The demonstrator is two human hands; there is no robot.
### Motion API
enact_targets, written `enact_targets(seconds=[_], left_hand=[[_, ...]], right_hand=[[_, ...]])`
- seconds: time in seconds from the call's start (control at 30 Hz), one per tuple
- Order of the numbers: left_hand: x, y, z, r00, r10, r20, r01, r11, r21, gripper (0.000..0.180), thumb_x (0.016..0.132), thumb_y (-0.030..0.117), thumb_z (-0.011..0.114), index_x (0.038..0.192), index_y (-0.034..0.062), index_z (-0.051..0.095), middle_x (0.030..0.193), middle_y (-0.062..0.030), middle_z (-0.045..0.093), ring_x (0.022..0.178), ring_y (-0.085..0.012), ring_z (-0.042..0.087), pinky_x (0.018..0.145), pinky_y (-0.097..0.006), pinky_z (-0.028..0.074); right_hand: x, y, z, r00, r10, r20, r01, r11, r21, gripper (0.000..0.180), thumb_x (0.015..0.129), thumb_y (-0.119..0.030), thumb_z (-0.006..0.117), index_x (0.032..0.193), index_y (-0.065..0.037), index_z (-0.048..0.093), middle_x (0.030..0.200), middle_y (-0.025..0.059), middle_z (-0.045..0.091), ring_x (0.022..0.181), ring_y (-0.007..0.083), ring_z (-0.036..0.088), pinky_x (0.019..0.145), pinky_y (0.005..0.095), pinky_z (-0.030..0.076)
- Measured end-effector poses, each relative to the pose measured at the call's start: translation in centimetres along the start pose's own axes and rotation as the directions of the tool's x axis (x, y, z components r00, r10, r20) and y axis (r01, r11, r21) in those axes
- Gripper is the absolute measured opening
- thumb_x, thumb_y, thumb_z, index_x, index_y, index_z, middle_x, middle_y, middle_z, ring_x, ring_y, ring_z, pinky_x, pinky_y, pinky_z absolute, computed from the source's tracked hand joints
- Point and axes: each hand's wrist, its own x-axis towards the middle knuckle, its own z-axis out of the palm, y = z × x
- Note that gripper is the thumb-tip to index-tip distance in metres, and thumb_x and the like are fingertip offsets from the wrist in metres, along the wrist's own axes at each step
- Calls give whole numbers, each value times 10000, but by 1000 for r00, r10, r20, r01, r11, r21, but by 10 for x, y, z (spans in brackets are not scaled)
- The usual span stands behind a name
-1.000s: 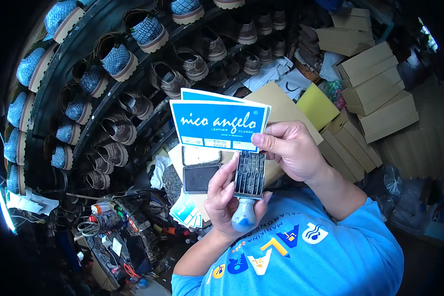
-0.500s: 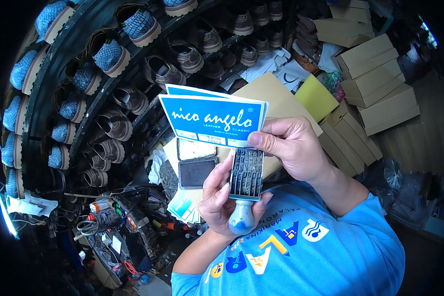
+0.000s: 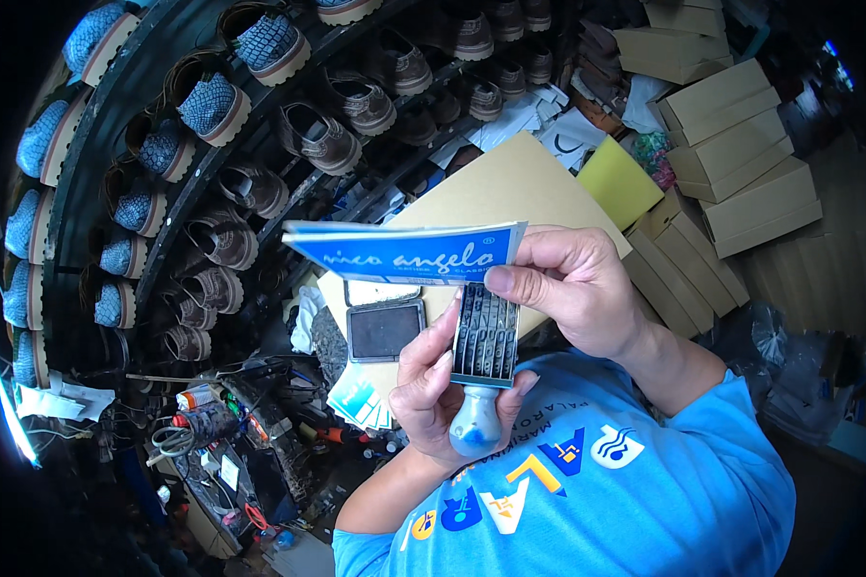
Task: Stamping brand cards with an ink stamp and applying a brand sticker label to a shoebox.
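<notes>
My left hand [image 3: 423, 392] is wrapped round a hand stamp [image 3: 487, 332] with rows of dark raised characters and a grey-blue rounded knob handle. The rows face up and the knob points toward my body. My right hand [image 3: 579, 288] pinches the right end of a few blue-and-white printed labels [image 3: 394, 252] between thumb and fingers. They sit just beyond the stamp, tilted so that their faces look foreshortened, and cover its far end. Left of the stamp lies an open dark ink pad [image 3: 387, 332] on brown cardboard [image 3: 520, 183]. More blue-and-white labels [image 3: 358, 399] are fanned out nearer me.
Racks of brown shoes [image 3: 319, 137] and blue textured shoes [image 3: 209, 108] curve along the left and far side. Brown boxes [image 3: 731, 135] are stacked at the right, near a yellow sheet [image 3: 619, 183]. A cluttered bench [image 3: 231, 452] with tools and cables stands lower left.
The labels have tipped so their printed faces look narrower, and their left end has swung nearer to me. The stamp has shifted slightly right, still in my left hand.
</notes>
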Motion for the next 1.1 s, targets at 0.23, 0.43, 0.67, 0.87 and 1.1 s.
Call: enact_targets(seconds=[0.23,0.43,0.67,0.87,1.1], left_hand=[[-1,5,1,999,-32,-27,34,997,76,686,803,176,824,1241,56,310,1276,-315,489,1205,-379,573,987,-426,506],[-1,-2,-16,995,-83,52,85,995,-50,710,785,120,833,1290,74,336,1344,-320,435,1243,-391,534,1023,-448,456],[30,24,-100,966,-124,-225,52,952,-300,442,808,83,652,1209,-24,501,1247,-234,484,1159,-304,559,1004,-456,479],[57,19,-111,748,-612,-258,623,781,-47,330,796,64,820,1045,-25,623,944,-57,648,779,-77,623,717,-208,518],[33,16,-116,748,-556,-362,569,819,-81,293,807,14,803,1013,-28,600,859,-92,708,774,-87,664,748,-234,559]], right_hand=[[0,5,2,999,-33,-1,33,999,-25,134,919,-77,684,935,51,717,821,54,682,740,67,614,629,221,478],[5,8,2,998,45,-48,-45,999,9,178,945,-114,662,908,54,710,801,51,690,726,68,634,638,212,508],[11,4,-2,972,235,-21,-228,957,179,204,967,-152,639,935,39,704,864,61,697,757,84,659,686,227,580],[10,10,15,933,309,181,-348,904,248,194,971,-142,629,973,43,688,911,85,694,806,105,672,687,247,617],[10,20,25,915,331,230,-365,922,127,186,970,-130,631,956,50,679,909,93,707,794,104,680,705,220,603]])
